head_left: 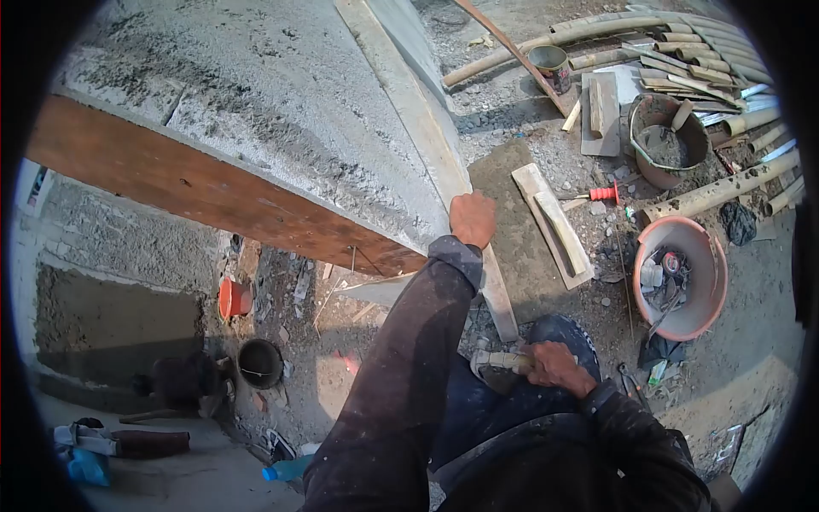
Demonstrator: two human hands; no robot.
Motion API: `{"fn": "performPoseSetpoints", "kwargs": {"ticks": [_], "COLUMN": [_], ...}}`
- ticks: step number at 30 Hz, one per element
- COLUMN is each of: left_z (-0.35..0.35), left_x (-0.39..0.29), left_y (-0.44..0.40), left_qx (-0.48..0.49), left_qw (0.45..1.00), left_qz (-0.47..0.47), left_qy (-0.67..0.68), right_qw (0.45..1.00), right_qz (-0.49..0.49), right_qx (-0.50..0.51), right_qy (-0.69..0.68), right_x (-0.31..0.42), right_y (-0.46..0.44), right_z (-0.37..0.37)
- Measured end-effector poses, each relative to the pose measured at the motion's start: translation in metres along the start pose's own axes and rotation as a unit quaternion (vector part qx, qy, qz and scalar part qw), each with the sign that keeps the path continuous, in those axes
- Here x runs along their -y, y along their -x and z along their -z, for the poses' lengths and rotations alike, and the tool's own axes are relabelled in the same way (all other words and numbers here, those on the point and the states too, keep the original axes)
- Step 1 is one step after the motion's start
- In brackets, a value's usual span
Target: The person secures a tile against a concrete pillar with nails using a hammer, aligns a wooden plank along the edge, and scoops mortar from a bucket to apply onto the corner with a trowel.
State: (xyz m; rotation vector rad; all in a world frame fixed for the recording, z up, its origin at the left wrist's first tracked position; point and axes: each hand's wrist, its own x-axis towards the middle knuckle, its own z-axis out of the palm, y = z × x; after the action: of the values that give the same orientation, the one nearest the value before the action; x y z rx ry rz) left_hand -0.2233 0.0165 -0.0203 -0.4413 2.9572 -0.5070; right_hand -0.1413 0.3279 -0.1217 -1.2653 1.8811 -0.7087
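My left hand (473, 218) is closed round a long, pale wooden batten (409, 107) that lies along the edge of a grey cement-covered wall (281, 94). The batten's lower end sticks out below the hand, towards my knees. In my right hand (559, 367) is a hammer (499, 362), gripped by its handle and held low over my legs, its head pointing left. The hammer and the batten's lower end are apart. A brown board (205, 192) runs along the wall's near edge. Right of my left hand, a wooden float (554, 226) rests on a cement-smeared board (503, 175).
At right stand an orange tub (680, 277) of tools and a bucket (670, 141) of mortar. Bamboo poles (725, 189) lie behind. Down at left are an orange bucket (235, 298), a black bucket (259, 363) and another person (183, 381). Pliers (633, 384) lie at lower right.
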Motion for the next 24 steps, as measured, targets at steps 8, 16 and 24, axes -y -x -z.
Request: {"fn": "performPoseSetpoints", "kwargs": {"ticks": [8,16,24], "left_z": [-0.008,0.003,-0.005], "left_x": [0.005,0.010,0.015], "left_y": [0.000,0.004,-0.007], "left_qx": [-0.034,-0.001,0.047], "left_qw": [0.999,0.999,0.998], "left_qz": [-0.012,-0.042,-0.047], "left_qy": [0.010,-0.004,0.001], "right_qw": [0.983,0.914,0.986], "right_qz": [-0.022,-0.132,0.084], "right_qx": [-0.010,0.005,-0.042], "right_qy": [-0.180,-0.384,0.139], "right_x": [-0.013,-0.026,-0.004], "right_y": [0.025,0.036,-0.022], "right_z": [0.028,0.051,0.069]}}
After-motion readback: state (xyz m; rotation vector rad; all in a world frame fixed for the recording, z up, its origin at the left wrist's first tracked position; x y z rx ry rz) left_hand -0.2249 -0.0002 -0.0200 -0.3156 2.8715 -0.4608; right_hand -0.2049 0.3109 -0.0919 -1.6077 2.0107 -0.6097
